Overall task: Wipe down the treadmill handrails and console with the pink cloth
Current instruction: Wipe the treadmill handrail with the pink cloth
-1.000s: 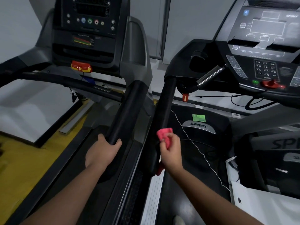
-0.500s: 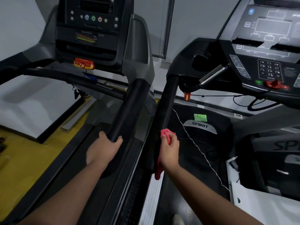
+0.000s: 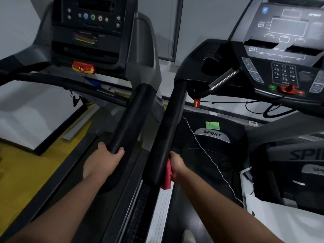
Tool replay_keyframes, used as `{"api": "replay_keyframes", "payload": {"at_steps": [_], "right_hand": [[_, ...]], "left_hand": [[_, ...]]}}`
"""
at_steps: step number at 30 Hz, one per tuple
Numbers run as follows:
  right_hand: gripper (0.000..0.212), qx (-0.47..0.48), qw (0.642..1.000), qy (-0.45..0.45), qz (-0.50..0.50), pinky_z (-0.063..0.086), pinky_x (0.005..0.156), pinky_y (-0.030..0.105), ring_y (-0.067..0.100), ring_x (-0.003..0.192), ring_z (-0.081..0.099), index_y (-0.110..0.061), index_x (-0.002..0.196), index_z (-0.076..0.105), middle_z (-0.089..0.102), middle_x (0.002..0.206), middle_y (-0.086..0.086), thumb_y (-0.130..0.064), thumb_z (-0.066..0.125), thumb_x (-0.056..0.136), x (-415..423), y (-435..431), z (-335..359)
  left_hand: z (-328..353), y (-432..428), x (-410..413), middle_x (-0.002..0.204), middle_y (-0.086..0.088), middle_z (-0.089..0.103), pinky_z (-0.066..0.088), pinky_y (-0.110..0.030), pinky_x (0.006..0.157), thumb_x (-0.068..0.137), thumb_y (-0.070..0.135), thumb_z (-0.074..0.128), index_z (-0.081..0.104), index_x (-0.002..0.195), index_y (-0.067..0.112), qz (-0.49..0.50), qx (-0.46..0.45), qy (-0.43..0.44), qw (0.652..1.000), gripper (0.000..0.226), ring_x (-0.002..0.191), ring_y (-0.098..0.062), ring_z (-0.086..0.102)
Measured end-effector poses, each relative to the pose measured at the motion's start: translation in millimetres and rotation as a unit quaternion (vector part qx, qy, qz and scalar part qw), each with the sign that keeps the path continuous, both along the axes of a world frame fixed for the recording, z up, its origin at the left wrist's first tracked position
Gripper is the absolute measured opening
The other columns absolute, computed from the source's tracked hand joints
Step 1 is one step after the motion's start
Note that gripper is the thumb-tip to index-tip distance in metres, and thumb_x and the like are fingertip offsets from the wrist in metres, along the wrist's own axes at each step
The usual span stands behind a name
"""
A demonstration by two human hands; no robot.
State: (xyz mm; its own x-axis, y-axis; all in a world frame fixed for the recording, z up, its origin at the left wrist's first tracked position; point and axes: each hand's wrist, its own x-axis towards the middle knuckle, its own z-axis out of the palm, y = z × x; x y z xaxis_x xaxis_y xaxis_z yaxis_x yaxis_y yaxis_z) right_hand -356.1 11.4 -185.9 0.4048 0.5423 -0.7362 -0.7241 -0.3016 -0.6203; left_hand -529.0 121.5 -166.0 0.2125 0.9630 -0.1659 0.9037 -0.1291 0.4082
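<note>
Across a tight gap, left hand (image 3: 100, 162) grips one handrail (image 3: 129, 118); right hand (image 3: 176, 163) fingers clutch pink cloth (image 3: 167, 174).

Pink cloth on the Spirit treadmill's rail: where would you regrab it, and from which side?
Take the loose tail of the pink cloth hanging below the right hand. Come from below, on the belt side: the black handrail covers its left face and the hand covers its upper part. The left hand grips the neighbouring rail.

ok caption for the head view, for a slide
The right hand holds the pink cloth against one handrail while the left hand grips the neighbouring rail.
</note>
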Motion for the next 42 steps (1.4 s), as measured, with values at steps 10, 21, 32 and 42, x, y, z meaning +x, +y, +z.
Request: {"api": "replay_keyframes", "payload": {"at_steps": [10,21,32,42], "right_hand": [[0.021,-0.048,0.843,-0.525,0.108,0.043,0.078,0.029,0.022,0.095,0.056,-0.012,0.11,0.048,0.051,0.117,0.007,-0.028,0.047,0.096,-23.0,-15.4,24.0],[0.036,-0.201,0.294,-0.767,0.534,0.032,0.098,0.037,0.032,0.118,0.037,-0.011,0.127,0.053,0.042,0.132,0.015,-0.023,0.044,0.095,-48.0,37.7,40.9],[0.049,-0.433,0.186,-0.546,0.693,0.017,0.109,0.059,0.038,0.138,0.025,-0.008,0.145,0.033,0.037,0.147,0.013,-0.029,0.038,0.1,-50.7,125.1,-27.5],[0.054,-0.254,0.292,-0.673,0.631,-0.006,0.115,0.054,0.03,0.138,0.032,-0.014,0.147,0.028,0.042,0.145,0.006,-0.026,0.04,0.096,-29.0,99.3,-3.0]], "left_hand": [[-1.4,-2.8,-2.5,0.076,-0.001,0.056,0.043,-0.029,0.051,0.089,0.062,0.041,0.041,0.11,0.013,-0.004,0.009,0.009,1.0,0.053,0.062,-0.019,0.056],[-1.3,-2.4,-5.4,0.078,-0.001,0.058,0.045,-0.029,0.053,0.089,0.061,0.044,0.042,0.109,0.013,-0.01,-0.002,-0.017,1.0,0.052,0.064,-0.019,0.056],[-5.5,8.0,-0.4,0.079,0.001,0.056,0.038,-0.027,0.05,0.085,0.057,0.05,0.039,0.104,0.016,-0.006,-0.016,-0.04,0.999,0.046,0.067,-0.017,0.055],[-3.1,7.3,-2.3,0.081,0.0,0.057,0.039,-0.028,0.052,0.085,0.059,0.049,0.04,0.108,0.017,-0.013,-0.021,-0.059,0.998,0.05,0.069,-0.017,0.057]]}}
